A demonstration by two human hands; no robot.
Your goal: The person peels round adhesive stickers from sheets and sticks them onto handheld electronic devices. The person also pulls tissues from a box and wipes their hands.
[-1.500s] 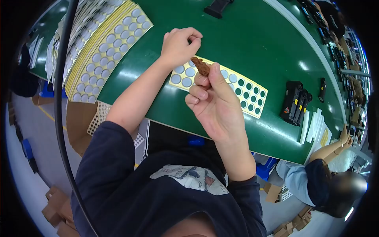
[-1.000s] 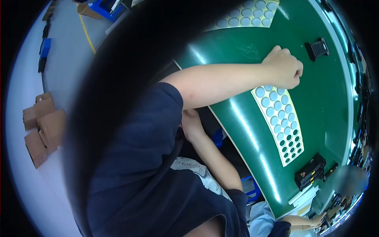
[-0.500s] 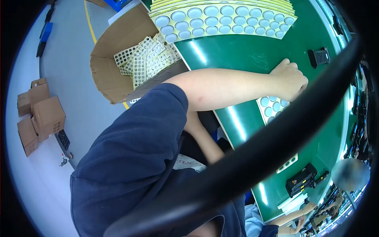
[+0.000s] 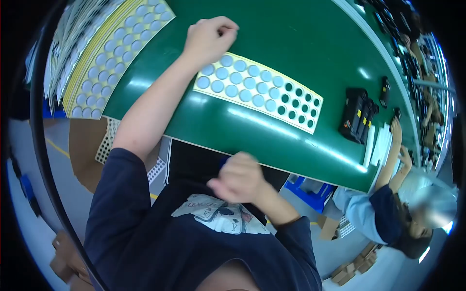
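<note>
My left hand (image 4: 211,41) is closed in a loose curl at the table's far side, with nothing visible in it. It rests just beyond the upper left corner of a yellow-edged sheet (image 4: 238,67) of round pads. Pale discs fill most of the sheet's holes; its right end shows open dark green circles. Low in front of my chest is my right hand (image 4: 238,178), off the table's near edge. Its fingers look bent but are smeared by motion, so what it holds, if anything, cannot be made out.
A fanned stack of similar sheets (image 4: 110,63) lies on the left of the green table (image 4: 272,140). Black devices (image 4: 357,116) and white strips (image 4: 382,145) are at the right. Another person's arms (image 4: 395,160) reach in there. A cardboard box (image 4: 87,150) stands below left; a black cable (image 4: 41,140) crosses the left.
The view swung left and back. My right hand, which earlier held up a brown piece, is now lower and nearer my body; the piece is no longer visible. My left hand stays curled beside the sheet.
</note>
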